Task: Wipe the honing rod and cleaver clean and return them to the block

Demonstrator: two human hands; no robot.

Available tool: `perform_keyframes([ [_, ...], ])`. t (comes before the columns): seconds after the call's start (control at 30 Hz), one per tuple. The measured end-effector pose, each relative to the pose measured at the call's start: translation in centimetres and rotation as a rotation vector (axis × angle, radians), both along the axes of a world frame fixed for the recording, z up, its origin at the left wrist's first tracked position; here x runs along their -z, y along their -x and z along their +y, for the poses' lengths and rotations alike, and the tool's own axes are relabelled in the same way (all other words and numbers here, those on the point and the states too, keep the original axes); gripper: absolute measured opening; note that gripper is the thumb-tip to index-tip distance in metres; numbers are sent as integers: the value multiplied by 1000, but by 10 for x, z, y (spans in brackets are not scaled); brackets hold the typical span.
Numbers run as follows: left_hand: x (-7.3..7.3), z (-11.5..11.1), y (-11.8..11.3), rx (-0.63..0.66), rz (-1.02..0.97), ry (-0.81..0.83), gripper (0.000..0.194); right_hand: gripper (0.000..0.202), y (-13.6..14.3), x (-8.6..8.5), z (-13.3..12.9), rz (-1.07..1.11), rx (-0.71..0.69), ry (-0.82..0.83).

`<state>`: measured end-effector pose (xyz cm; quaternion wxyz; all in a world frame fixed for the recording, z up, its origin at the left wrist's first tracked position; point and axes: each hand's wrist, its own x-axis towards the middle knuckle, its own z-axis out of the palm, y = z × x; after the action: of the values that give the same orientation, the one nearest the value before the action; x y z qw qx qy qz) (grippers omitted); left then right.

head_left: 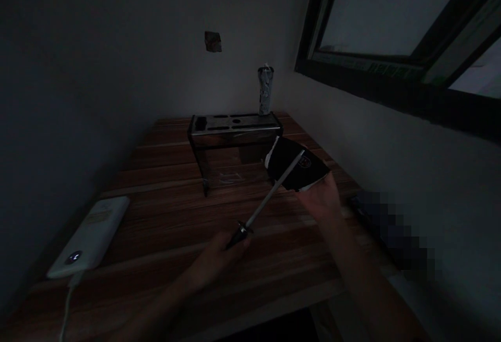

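Observation:
My left hand (221, 252) is closed around the black handle of a sharpening steel (270, 196). The grey rod points up and to the right, its tip in front of a black flat piece (289, 167) with ragged white edges and a small round emblem. My right hand (323, 193) grips this piece by its lower right edge; whether it is cloth or card I cannot tell. The rod's tip overlaps the piece in view, but contact between them is not clear in the dim light.
Behind my hands a metal knife rack (248, 136) stands on the wood-grain table (156, 216). A grey wrapped object (265, 91) rises at its right end. At left lies a white power bank (92, 235) with a cable. A dark window frame (364, 83) juts in at upper right.

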<state>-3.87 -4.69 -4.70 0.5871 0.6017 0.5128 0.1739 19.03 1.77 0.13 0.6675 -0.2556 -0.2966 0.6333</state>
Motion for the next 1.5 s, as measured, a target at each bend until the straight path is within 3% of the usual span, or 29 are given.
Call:
perform_keyframes([
  [0.2,-2,-3,0,14,-53,94,42,22,0,9,3,-60,100,88],
  [0.4,-1,-3,0,56,0,82,41,16,3,17,6,-55,126,111],
  [0.6,-5,-4,-2,83,48,34,38,21,2,19,3,-25,106,130],
  [0.83,-7,-5,-6,86,84,-51,36,33,9,9,-1,-61,53,-5],
  [1.5,-7,-6,-9,157,117,-110,33,36,25,14,-6,-120,243,33],
])
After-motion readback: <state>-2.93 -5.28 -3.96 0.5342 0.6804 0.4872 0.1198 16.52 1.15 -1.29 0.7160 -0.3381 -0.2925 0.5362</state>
